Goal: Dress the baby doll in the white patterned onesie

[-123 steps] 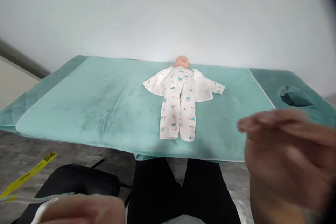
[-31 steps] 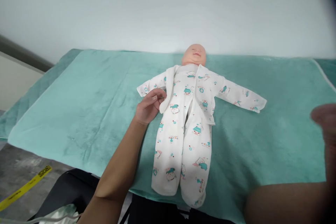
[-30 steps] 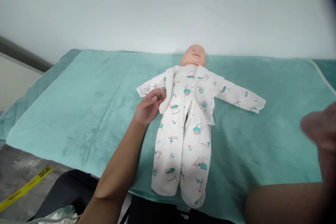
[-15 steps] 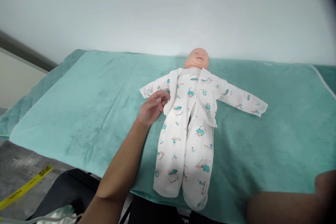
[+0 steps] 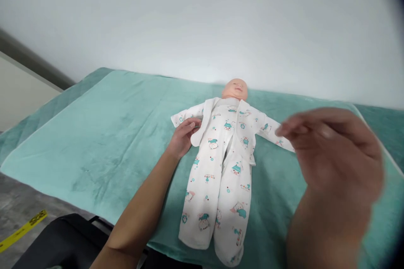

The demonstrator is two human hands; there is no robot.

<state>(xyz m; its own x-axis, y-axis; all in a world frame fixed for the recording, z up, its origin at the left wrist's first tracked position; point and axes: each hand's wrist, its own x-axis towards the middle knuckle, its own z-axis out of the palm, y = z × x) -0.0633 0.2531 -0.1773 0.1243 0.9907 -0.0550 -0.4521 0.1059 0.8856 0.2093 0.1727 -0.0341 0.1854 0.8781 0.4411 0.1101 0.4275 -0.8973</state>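
A baby doll (image 5: pixel 236 89) lies face up on a green cover. It has on a white patterned jacket (image 5: pixel 248 115), hanging unfastened at the front, and matching footed trousers (image 5: pixel 206 180). My left hand (image 5: pixel 184 136) is at the jacket's left edge below the sleeve, fingers curled in against the cloth; its fingertips are partly hidden. Raised close to the camera, my right hand (image 5: pixel 337 155) is blurred, with its fingers bent and drawn together. I see nothing in it. It covers the end of the jacket's right sleeve from view.
The green cover (image 5: pixel 94 134) spreads over the table, against a pale wall (image 5: pixel 189 17). A black object (image 5: pixel 59 239), possibly a chair or bag, stands below the table's front left edge. Yellow tape (image 5: pixel 23 230) marks the grey floor.
My right hand has come up from the lower right corner to above the right sleeve. My left hand stays at the jacket's edge. The view has tilted slightly upward.
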